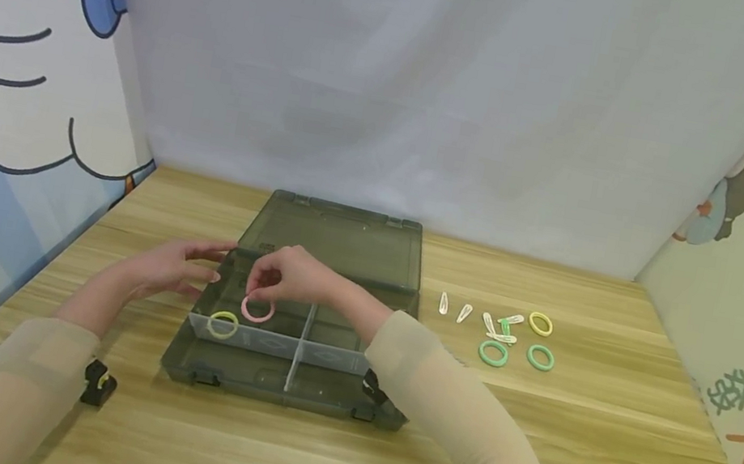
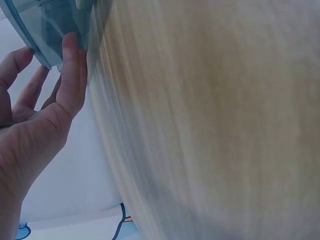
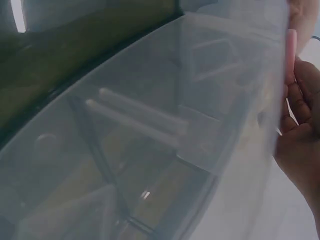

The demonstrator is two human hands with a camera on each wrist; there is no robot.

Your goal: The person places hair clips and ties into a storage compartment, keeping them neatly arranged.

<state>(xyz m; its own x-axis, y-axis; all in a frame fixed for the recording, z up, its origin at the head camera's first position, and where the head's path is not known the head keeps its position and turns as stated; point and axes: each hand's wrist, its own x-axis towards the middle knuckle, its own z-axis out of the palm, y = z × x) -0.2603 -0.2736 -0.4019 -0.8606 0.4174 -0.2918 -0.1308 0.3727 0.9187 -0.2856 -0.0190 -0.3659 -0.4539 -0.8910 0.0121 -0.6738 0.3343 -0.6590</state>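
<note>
A dark see-through plastic box (image 1: 257,387) stands on the table with its lid (image 1: 341,239) laid back. My right hand (image 1: 294,276) pinches a pink hair tie (image 1: 256,320) over the box's left part. The right wrist view shows the pink hair tie (image 3: 290,55) edge-on at the fingertips, beyond a clear divider. A yellow hair tie (image 1: 220,337) is at the long divider on the left. Beside the box's left wall, my left hand (image 1: 169,270) has loosely spread fingers. In the left wrist view, that hand (image 2: 42,117) has its fingertips at the box's edge.
Clear dividers (image 1: 336,358) split the box into compartments. To its right lie several pale hair clips (image 1: 465,313), a green clip (image 1: 505,327), two green hair ties (image 1: 491,364) and another yellow hair tie (image 1: 539,334). A white cloth (image 1: 400,105) hangs behind the table.
</note>
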